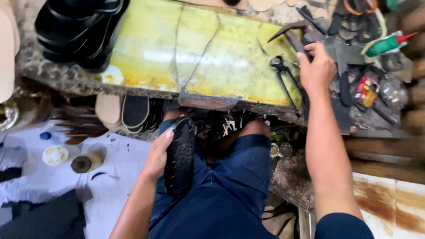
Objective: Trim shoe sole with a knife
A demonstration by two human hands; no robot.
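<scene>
Head view: a stained yellow worktop (177, 53) with a long crack across it fills the upper middle, its rough edge running above the person's lap. A stack of black sandals (77, 28) is piled at its left end, and upright soles (128, 110) are stored in the gap beneath. At the right end a clutter of hand tools is spread out, with black pincers (283, 73) lying flat near the edge.

A black shoe sole (180, 155) is held on edge over the lap, studded face turned to the camera, resting against the blue shorts (230, 186). The left hand (157, 155) is wrapped along its left rim, thumb at the top, the grip pressed together on the sole. The right hand (316, 71) is stretched out to the tool clutter; its fingers are curled around the handle of a hammer (292, 35), whose pointed head lies on the worktop. Whether the grip is fully closed on the handle cannot be told, since the hand covers it.

It is judged that the hammer would be best taken well down the handle, so the swing can be controlled, and lifted clear of the pincers just beside it. The sole would be better steadied against the thigh, with the thumb kept back from any spot to be struck.
</scene>
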